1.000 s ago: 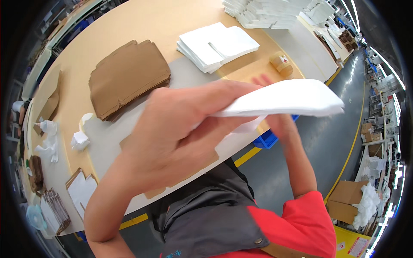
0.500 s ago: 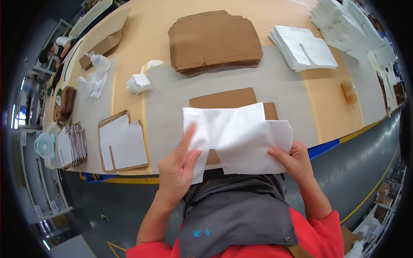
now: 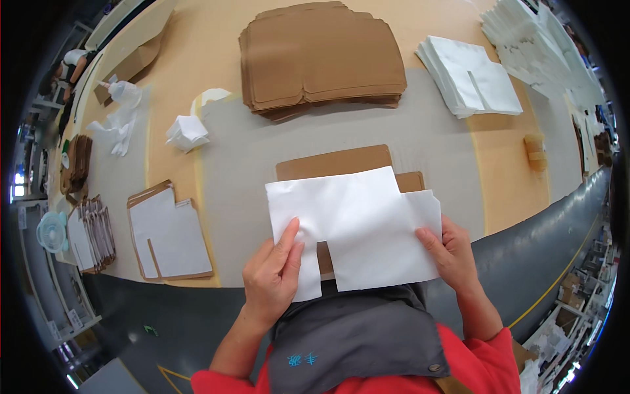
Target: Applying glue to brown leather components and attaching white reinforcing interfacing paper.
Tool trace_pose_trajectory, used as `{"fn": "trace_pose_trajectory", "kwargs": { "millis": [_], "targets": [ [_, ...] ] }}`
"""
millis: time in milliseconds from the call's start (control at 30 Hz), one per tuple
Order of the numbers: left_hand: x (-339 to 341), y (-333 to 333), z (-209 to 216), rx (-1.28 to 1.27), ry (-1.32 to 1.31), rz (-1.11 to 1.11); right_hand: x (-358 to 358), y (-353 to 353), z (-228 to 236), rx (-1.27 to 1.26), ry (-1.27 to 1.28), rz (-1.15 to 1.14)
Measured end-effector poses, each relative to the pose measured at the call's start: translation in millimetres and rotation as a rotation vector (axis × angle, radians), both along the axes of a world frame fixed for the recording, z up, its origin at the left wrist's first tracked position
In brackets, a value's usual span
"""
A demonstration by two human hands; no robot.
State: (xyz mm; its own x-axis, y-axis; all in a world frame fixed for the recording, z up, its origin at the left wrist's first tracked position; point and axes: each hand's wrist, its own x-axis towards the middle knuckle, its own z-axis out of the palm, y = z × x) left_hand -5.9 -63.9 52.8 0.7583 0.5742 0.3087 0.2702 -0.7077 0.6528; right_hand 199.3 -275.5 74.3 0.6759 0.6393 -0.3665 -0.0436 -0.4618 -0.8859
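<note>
A white slotted sheet (image 3: pixel 367 230), with a notch at its upper right corner, is held by both hands at the table's near edge. My left hand (image 3: pixel 274 272) grips its left side, thumb and index finger lying on top. My right hand (image 3: pixel 450 255) pinches its right edge, thumb on top and fingers beneath. Under it lies a brown piece of like shape (image 3: pixel 335 162), showing along the far side and through the slot. Most of that brown piece is hidden.
Brown cut pieces (image 3: pixel 321 56) are stacked at the far middle, white ones (image 3: pixel 469 75) right of them. To the left lie white-faced brown pieces (image 3: pixel 169 226), a crumpled white cloth (image 3: pixel 188 133) and a squeeze bottle (image 3: pixel 125 94). A yellowish tape roll (image 3: pixel 535 153) lies right.
The white sheet has been lowered toward me and lies flatter over the brown piece. My left index finger has come down onto it. The whole view has shifted slightly.
</note>
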Motion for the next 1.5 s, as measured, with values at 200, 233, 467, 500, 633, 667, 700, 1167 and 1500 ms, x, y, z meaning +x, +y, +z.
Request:
{"fn": "trace_pose_trajectory", "kwargs": {
  "millis": [200, 233, 467, 500, 633, 667, 700, 1167, 1500],
  "targets": [
    [18, 3, 1, -0.084, 0.078, 0.053, 13, 10, -7, -0.005, 0.084, -0.102],
    [21, 5, 2, -0.106, 0.078, 0.055, 16, 12, -8, -0.006, 0.083, -0.104],
    [35, 15, -3, -0.145, 0.082, 0.040, 27, 18, -17, -0.037, 0.075, -0.103],
    [35, 15, -3, -0.146, 0.085, 0.040, 28, 19, -18, -0.039, 0.077, -0.103],
    [37, 18, -4, -0.158, 0.096, 0.035, 29, 21, -20, -0.040, 0.093, -0.115],
    [37, 18, -5, -0.158, 0.098, 0.032, 29, 21, -20, -0.039, 0.094, -0.123],
    [37, 18, -5, -0.159, 0.099, 0.032, 29, 21, -21, -0.040, 0.095, -0.122],
    [37, 17, -8, -0.178, 0.110, 0.033, 28, 22, -22, -0.046, 0.092, -0.115],
    [37, 17, -6, -0.213, 0.129, 0.046, 28, 23, -23, -0.065, 0.092, -0.104]
  ]
}}
